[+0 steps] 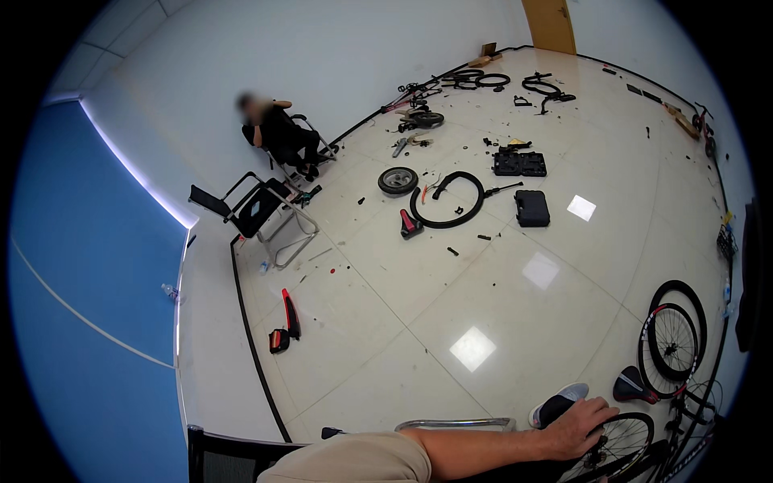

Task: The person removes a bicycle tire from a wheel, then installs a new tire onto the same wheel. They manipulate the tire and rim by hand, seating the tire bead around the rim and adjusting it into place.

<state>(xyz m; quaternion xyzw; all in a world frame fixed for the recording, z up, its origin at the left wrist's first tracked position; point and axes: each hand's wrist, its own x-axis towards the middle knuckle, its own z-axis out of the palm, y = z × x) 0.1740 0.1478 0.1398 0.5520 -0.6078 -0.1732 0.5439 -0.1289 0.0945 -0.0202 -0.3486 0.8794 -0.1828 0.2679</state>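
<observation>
My left hand (576, 428) reaches in from the lower edge, its bare forearm coming out past a beige cloth. Its bent fingers lie over the left edge of a spoked bicycle wheel (630, 439) at the lower right and appear to grip the rim. The fingertips are partly hidden. Just beyond the hand is a grey and black shoe (560, 402). A dark bicycle saddle (634, 385) sits beside the wheel, and farther right stand a wheel with a black and red rim (668, 350) and a black tyre (699, 310). My right hand is out of view.
A seated person (282, 133) is by the left wall near a black chair (256, 208). Across the tiled floor lie a black tyre (447, 224), a small wheel (398, 181), a red and black saddle (411, 224), an open toolbox (519, 164), a closed case (532, 208) and a red mudguard (291, 314).
</observation>
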